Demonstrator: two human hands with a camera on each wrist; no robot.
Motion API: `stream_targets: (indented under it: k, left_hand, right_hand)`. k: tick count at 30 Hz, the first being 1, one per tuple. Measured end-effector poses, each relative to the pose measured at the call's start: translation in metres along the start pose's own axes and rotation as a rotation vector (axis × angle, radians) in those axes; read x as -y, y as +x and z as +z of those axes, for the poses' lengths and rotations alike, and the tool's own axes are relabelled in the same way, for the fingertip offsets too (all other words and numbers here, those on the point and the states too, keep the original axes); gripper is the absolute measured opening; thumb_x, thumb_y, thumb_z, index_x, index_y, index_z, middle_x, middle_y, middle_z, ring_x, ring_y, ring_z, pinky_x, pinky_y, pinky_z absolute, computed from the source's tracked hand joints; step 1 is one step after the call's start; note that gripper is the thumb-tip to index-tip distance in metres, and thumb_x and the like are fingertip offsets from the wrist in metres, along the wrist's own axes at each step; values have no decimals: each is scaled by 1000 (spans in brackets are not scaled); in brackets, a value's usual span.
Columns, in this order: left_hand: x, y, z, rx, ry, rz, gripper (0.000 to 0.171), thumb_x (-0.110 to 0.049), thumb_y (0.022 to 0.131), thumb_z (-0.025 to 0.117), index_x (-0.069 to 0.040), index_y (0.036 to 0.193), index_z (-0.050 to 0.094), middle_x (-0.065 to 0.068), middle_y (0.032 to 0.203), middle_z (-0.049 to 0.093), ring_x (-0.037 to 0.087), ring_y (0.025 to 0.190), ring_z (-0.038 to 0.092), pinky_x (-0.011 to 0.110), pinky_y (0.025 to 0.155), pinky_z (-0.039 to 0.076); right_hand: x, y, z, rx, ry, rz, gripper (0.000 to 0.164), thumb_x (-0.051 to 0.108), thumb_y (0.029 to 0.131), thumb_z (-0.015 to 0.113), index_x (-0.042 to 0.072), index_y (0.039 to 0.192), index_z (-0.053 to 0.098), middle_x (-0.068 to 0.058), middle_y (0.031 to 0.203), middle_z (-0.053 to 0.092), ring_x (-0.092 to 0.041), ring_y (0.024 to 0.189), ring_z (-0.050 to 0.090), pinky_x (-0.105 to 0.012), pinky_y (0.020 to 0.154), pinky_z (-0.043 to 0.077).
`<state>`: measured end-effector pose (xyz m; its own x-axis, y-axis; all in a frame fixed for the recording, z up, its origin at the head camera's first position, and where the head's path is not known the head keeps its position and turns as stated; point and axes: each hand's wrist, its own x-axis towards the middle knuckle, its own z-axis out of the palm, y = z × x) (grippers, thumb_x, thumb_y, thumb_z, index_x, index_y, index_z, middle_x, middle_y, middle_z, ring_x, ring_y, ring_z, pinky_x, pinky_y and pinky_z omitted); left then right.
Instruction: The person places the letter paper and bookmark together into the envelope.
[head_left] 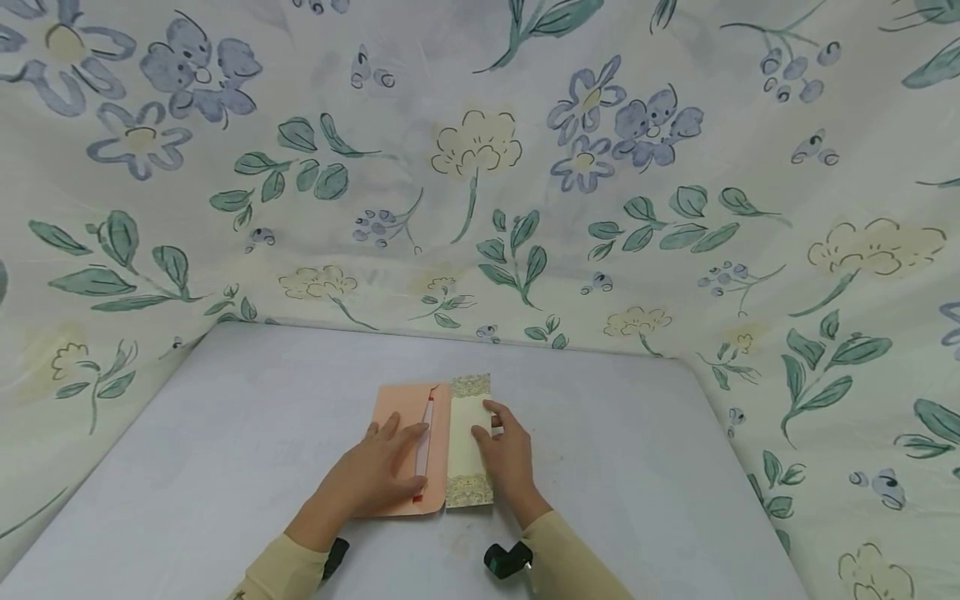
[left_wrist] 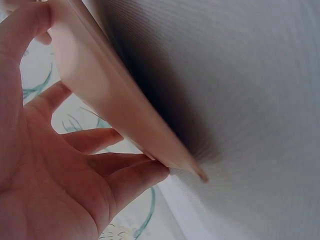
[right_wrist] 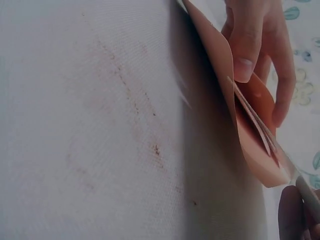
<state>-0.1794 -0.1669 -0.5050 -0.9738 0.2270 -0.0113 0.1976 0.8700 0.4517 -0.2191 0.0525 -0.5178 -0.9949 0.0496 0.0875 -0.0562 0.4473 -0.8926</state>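
Note:
A peach envelope (head_left: 397, 400) lies near the table's middle, seen edge-on in the left wrist view. My left hand (head_left: 378, 471) spans it, its thumb and fingertips at the two sides of the opening, where a white strip with red ends (head_left: 424, 442) shows. Out of the envelope's right side reaches a cream card (head_left: 462, 433) with patterned bands at both ends. My right hand (head_left: 510, 454) pinches this card by its right edge. In the right wrist view the envelope (right_wrist: 255, 165) gapes, with layered paper inside and the left thumb at its mouth.
A white-covered table (head_left: 637, 467) surrounds the envelope, with brownish specks (right_wrist: 156, 150) on its surface. Behind it hangs a floral cloth (head_left: 480, 192). Black wrist devices (head_left: 504, 562) sit beside the cream sleeves (head_left: 573, 558).

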Motion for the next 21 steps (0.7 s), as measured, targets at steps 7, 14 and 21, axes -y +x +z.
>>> stream_targets:
  k: [7,14,21]
  left_hand:
    - [0,0,-1,-1,0,2,76,-47,83,79,-21,149,52,31,157,35,64,136,34,71,96,44]
    - [0,0,0,4,2,-7,76,-48,83,79,-22,149,52,30,157,35,64,135,35,71,96,43]
    - [0,1,0,0,2,1,76,-47,83,79,-21,149,52,31,157,35,65,135,35,71,96,44]
  right_hand:
    - [2,1,1,-11,9,-15,44,12,94,73,10,137,63,-7,101,63,-10,69,56,-25,57,47]
    - [2,1,4,6,23,-27,44,13,93,74,10,136,63,-7,100,64,-9,66,57,-24,56,48]
    - [-1,3,8,11,-3,-16,44,13,92,74,10,135,64,-5,98,65,-7,64,57,-23,55,47]
